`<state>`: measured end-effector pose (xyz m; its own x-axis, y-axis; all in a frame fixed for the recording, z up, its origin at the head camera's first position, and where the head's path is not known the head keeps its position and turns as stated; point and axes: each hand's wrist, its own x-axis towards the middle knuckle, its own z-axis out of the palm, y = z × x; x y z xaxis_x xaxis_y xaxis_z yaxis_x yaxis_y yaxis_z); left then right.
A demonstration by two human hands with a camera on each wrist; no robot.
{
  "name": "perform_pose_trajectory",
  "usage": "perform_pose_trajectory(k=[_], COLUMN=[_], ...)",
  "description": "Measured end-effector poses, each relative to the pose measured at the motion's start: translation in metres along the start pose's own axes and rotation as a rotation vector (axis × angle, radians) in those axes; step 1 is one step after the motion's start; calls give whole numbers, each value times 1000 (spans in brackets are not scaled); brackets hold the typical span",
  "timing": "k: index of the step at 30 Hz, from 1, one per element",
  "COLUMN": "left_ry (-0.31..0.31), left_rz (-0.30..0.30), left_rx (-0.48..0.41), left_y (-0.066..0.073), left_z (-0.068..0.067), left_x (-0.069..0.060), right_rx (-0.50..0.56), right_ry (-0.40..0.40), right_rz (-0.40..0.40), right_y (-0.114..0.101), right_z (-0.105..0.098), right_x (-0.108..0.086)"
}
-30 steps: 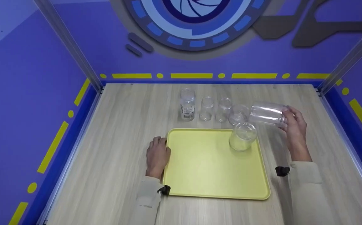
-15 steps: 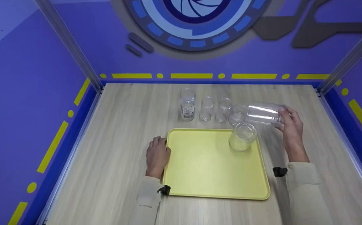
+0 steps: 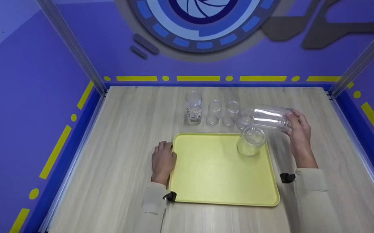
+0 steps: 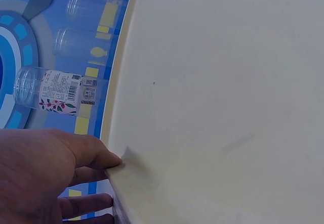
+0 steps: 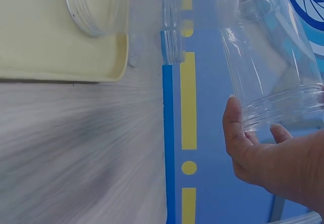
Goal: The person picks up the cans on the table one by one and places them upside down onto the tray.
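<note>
My right hand (image 3: 300,131) grips a large clear jar (image 3: 269,118) at its ridged mouth end. The jar lies sideways in the air, its other end pointing left, overlapping a shorter clear jar (image 3: 244,120) behind it in the head view. The right wrist view shows fingers (image 5: 234,123) bent round the ridged mouth. My left hand (image 3: 163,161) holds the left rim of a yellow tray (image 3: 222,174); in the left wrist view, one digit lies on top of the rim and others outside it. A wide clear jar (image 3: 251,142) stands on the tray's far right corner.
Behind the tray stand a tall clear jar with a printed label (image 3: 194,110) and two slim clear jars, one left (image 3: 214,113) and one right (image 3: 232,114). Blue panels (image 3: 203,68) enclose the wooden table (image 3: 125,129) at the back and sides.
My right hand has shifted slightly left with the large jar, bringing it over the shorter jar in the head view. My left hand and the tray have stayed put.
</note>
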<state>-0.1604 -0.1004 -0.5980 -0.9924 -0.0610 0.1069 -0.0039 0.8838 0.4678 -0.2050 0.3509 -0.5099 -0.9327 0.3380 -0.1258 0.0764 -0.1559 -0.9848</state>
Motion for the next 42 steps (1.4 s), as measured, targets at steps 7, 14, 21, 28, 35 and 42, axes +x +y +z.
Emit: perform_pose_trajectory(k=[7, 14, 21, 28, 35, 42], left_ry=[3, 5, 4, 2, 3, -2], left_rz=[5, 3, 2, -5, -4, -6], left_rx=[-4, -21, -17, -11, -1, -18], left_y=[0, 0, 0, 0, 0, 0], left_z=[0, 0, 1, 2, 2, 2], left_x=[0, -1, -1, -1, -1, -1], right_rx=[1, 20, 88, 84, 71, 106], right_ry=[-4, -10, -19, -27, -28, -41], right_rz=[-1, -3, -14, -38, -44, -73], right_y=[1, 1, -1, -2, 0, 0], right_z=[4, 8, 13, 18, 19, 22], right_x=[-2, -4, -6, -8, -9, -13])
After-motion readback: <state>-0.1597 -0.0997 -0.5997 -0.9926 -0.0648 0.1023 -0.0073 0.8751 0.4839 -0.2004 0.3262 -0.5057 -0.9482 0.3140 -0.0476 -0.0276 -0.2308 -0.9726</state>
